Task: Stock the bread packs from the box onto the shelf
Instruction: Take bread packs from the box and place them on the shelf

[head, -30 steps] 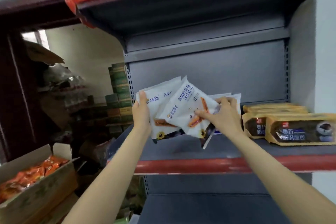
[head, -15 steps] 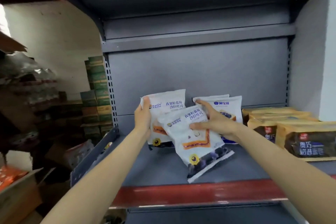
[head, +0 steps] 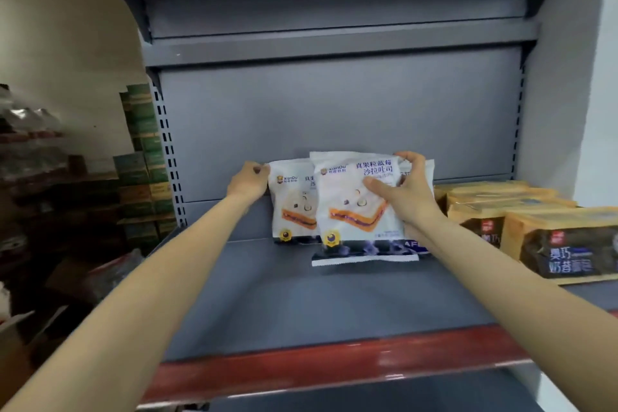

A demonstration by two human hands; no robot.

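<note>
Front white bread pack [head: 354, 211] now stands upright on grey shelf [head: 301, 298], no longer tilted; right hand [head: 404, 191] grasps its top right corner. Left hand [head: 249, 181] pinches rear white pack [head: 290, 207], just left of and behind front pack. Brown packs [head: 548, 237] lie right of front pack.

Shelf [head: 267, 294] lies bare in front and left of white packs [head: 354, 211]; brown packs [head: 548, 244] block the right.
</note>
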